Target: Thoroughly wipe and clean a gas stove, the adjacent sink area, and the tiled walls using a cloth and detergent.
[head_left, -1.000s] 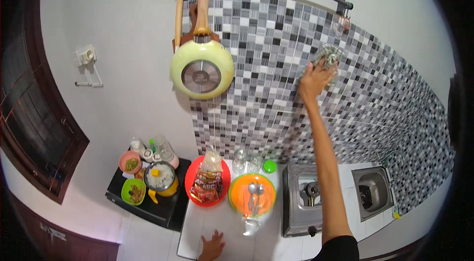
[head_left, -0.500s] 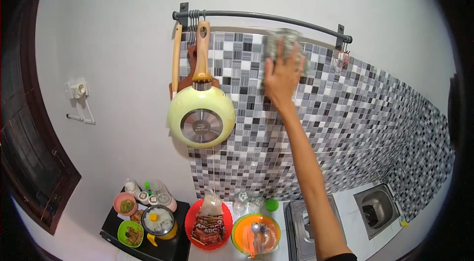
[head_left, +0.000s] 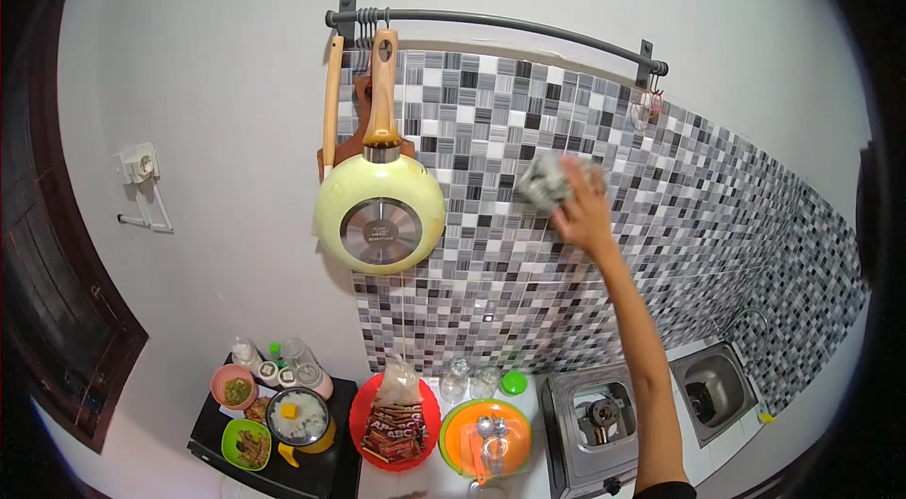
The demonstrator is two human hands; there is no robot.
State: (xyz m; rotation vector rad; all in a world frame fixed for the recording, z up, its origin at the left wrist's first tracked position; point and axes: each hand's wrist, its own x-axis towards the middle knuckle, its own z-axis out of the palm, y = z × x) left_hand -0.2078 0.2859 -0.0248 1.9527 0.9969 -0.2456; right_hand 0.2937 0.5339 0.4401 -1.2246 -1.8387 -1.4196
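My right hand (head_left: 583, 216) is pressed to the mosaic-tiled wall (head_left: 481, 178), its fingers over a crumpled grey-green patterned cloth (head_left: 544, 184). Cloth and fingers are slightly blurred. The forearm rises from the lower right, passing in front of the wall above the gas stove (head_left: 595, 419). To the left of the cloth a pale yellow frying pan (head_left: 377, 178) hangs by its wooden handle from a dark metal rail (head_left: 491, 20). My left hand does not show.
Behind the pan hang a brown wooden board (head_left: 354, 148) and a wooden-handled utensil (head_left: 332, 108). Below stand a red tray (head_left: 355, 424) of packets, an orange plate (head_left: 462, 447) with spoons, glass jars (head_left: 456, 381) and a pot of rice (head_left: 300, 416). A sink (head_left: 714, 390) lies right.
My right hand and the cloth have moved down and slightly right on the tiles, away from the rail. The forearm has shifted right, uncovering more of the stove.
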